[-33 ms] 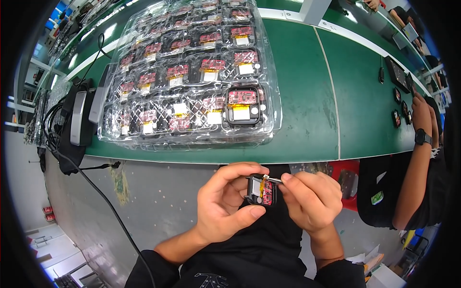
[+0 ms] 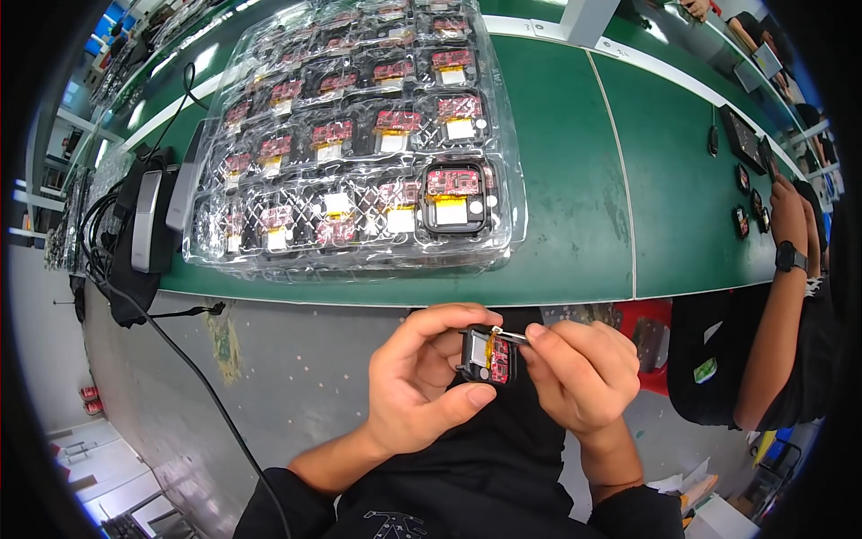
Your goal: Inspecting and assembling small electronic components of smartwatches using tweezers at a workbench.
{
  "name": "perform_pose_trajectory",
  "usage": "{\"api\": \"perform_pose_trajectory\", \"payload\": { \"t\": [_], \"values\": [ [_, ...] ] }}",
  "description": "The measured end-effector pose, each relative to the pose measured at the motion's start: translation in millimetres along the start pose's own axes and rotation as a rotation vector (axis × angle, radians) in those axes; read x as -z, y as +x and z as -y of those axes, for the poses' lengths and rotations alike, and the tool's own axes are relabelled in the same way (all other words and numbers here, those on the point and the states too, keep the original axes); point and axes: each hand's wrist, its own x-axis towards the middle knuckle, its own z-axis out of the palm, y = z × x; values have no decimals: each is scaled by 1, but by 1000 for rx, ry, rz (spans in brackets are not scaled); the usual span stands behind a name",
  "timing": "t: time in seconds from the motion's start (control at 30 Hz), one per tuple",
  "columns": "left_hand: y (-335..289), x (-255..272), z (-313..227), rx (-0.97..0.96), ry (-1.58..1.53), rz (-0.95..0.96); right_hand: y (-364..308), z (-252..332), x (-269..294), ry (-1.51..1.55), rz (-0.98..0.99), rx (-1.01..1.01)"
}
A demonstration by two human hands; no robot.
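Noted clear, glossy plastic on far trays [image 2: 508, 199], with hard glare along the ridges. Recorded smooth green with a low sheen on table [image 2: 566, 180], smudged in places. Observed black plastic on near case [image 2: 506, 381]; shiny metal on tool [image 2: 512, 338]. Logged matt black cloth on near shirt [image 2: 449, 490], dull rubbery coating on left cable [image 2: 208, 393], satin grey on left box [image 2: 147, 223], rough-looking yellowish patch on grey floor [image 2: 278, 359].
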Motion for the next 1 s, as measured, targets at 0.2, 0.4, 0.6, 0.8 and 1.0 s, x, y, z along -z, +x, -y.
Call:
{"api": "perform_pose_trajectory", "payload": {
  "t": [0.2,0.4,0.6,0.8,1.0],
  "values": [
    [-1,0,1,2,-5,-25,-2,2,-1,-13,-13,-20],
    [-2,0,1,9,-18,-22,-3,2,-1,-38,-8,-9],
    [-3,1,0,27,-12,-17,-4,2,-2,-23,5,-15],
    [-4,0,-1,44,-15,-22,-4,3,-2,-23,13,-12],
    [-4,0,0,51,-33,-30,-5,2,-3,-38,7,1]
  ]
}}
